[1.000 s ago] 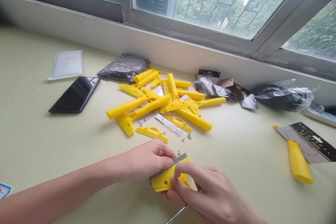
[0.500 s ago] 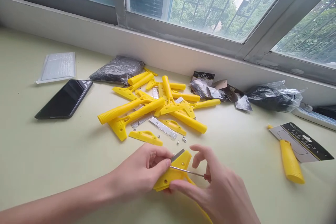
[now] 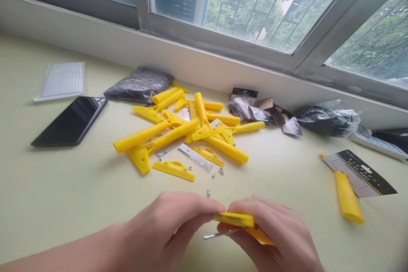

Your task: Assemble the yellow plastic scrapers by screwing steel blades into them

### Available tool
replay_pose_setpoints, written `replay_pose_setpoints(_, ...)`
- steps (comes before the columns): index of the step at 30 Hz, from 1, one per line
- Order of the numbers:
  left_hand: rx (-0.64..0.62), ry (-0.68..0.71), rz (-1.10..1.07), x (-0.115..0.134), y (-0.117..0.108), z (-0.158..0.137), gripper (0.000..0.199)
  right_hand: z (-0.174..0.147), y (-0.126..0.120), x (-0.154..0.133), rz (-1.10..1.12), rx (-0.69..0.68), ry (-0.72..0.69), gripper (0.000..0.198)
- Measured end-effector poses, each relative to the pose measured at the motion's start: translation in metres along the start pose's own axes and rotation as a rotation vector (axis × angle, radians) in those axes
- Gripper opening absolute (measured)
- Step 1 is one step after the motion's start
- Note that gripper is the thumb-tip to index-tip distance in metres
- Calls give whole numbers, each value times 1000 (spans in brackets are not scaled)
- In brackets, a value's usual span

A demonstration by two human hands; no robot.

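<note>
Low in the view, a yellow plastic scraper (image 3: 234, 219) is held edge-on between both my hands. My left hand (image 3: 178, 225) has its fingertips closed on the scraper's left end. My right hand (image 3: 280, 233) wraps round the other end and part of the handle. A thin metal rod like a screwdriver shaft (image 3: 219, 234) sticks out leftward from under my right fingers; its other end is hidden. Just beyond my hands a small screw (image 3: 208, 192) lies on the table. Past it are more screws and nuts (image 3: 221, 171) and a loose yellow clamp plate (image 3: 174, 171).
Yellow scraper handles (image 3: 174, 136) lie piled mid-table, with wrapped blades (image 3: 196, 157) among them. To the left are a black phone (image 3: 70, 121) and a grey plastic bag (image 3: 138, 84). Rightward lie a yellow handle (image 3: 349, 197) on a printed card (image 3: 360, 174) and a clear bag (image 3: 330, 117).
The scraper has been turned from face-up to edge-on, and my hands have come closer together and lower. The metal rod now points left beneath it. A screw shows beyond my hands.
</note>
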State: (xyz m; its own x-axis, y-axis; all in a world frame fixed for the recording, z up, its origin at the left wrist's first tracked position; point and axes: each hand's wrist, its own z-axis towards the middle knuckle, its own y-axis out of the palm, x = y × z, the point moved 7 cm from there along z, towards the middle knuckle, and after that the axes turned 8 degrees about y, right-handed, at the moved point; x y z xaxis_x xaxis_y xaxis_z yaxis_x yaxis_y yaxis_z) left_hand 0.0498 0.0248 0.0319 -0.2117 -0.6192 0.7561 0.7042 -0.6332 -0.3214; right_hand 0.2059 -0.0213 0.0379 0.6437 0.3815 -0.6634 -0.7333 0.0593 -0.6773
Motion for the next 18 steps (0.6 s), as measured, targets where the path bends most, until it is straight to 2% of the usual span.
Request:
replay_pose_setpoints(2, -15, 253, 92, 18, -1, 2, 39, -2, -5, -12, -119, 26, -181, 13)
replay_pose_setpoints(3, -15, 325, 148, 23, -2, 2, 38, -3, -6, -15, -159, 33, -228, 15)
replay_pose_setpoints(6, -25, 430, 364, 33, -6, 2, 27, -4, -5, -19, -240, 83, -329, 14)
replay_pose_setpoints(8, -93, 489, 471, 40, -4, 0, 23, -6, -4, -23, -288, 127, -371, 16)
replay_pose_setpoints(11, -185, 480, 540, 50, -4, -2, 21, -7, -4, -29, -335, 156, -370, 16)
replay_pose_setpoints(18, -133, 369, 550, 61, -9, 1, 27, -10, -6, -42, -432, 224, -354, 26)
